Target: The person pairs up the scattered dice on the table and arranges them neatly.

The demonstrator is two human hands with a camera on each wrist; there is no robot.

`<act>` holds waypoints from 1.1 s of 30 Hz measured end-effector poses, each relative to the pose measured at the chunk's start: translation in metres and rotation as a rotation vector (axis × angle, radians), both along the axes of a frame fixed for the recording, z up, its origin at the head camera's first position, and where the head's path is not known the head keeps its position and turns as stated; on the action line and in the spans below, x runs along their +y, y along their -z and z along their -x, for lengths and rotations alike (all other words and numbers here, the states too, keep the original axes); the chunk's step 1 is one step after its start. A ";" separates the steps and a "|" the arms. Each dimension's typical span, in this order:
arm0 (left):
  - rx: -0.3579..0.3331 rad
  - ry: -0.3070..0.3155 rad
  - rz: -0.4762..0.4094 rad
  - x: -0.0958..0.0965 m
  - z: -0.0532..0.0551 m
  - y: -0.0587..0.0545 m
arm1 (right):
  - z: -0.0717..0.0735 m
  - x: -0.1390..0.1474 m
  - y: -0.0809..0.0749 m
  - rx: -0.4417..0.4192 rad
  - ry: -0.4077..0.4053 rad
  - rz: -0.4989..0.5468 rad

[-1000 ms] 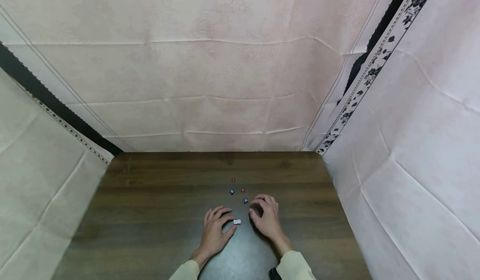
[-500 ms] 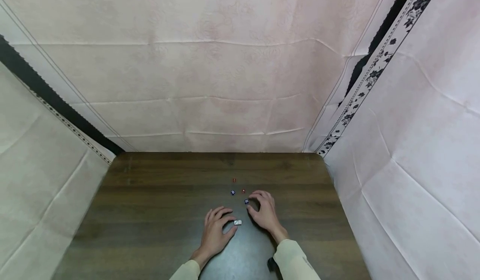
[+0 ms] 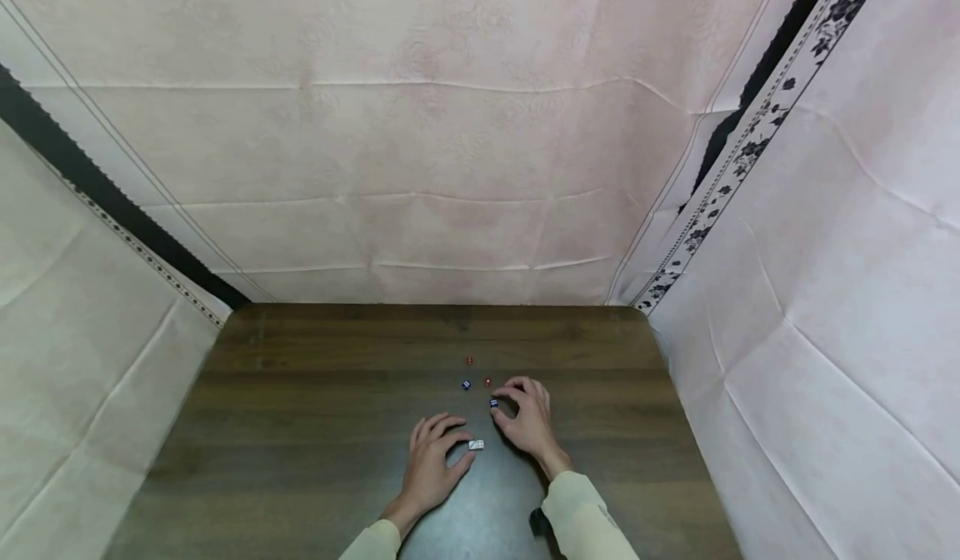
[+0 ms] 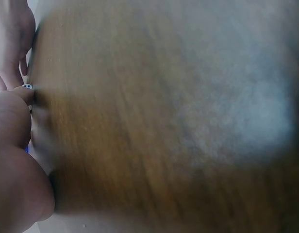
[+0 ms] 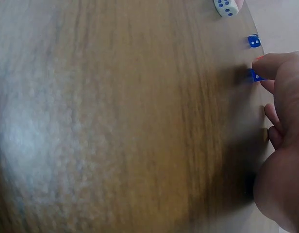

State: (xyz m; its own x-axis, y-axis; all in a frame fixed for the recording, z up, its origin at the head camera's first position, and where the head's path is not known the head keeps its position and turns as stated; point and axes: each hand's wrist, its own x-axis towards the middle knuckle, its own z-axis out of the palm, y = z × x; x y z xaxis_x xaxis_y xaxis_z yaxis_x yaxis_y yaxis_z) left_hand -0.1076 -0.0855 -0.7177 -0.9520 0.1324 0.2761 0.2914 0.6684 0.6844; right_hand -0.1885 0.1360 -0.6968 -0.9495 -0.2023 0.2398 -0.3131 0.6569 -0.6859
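Two white dice (image 3: 476, 445) sit side by side on the wooden table, at the fingertips of my left hand (image 3: 431, 464). Its thumb and index finger pinch them at their left end; the other fingers are spread. In the right wrist view a white die (image 5: 226, 7) with blue pips shows at the top. My right hand (image 3: 528, 420) has its thumb and index finger on either side of a blue die (image 3: 493, 403), pinching it on the table. In the right wrist view its thumb partly covers that blue die (image 5: 256, 75).
Farther back on the table (image 3: 315, 427) lie another blue die (image 3: 466, 385), a red die (image 3: 487, 382) and a second red die (image 3: 469, 361). Pale cloth (image 3: 450, 143) hangs behind the table's back edge and along both sides.
My right hand has moved left and slightly forward, bringing its thumb and index finger round the nearer blue die. My left hand has stayed at the white dice.
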 end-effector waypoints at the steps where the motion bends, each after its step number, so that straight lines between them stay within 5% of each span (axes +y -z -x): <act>1: -0.014 0.001 -0.002 0.000 0.000 -0.001 | 0.000 0.000 0.000 0.001 0.001 0.000; 24: -0.035 0.002 -0.003 0.001 0.000 -0.003 | 0.001 0.001 0.001 0.016 0.003 0.002; 33: -0.022 0.000 0.013 0.000 0.000 -0.003 | -0.003 0.002 -0.001 -0.055 0.002 0.036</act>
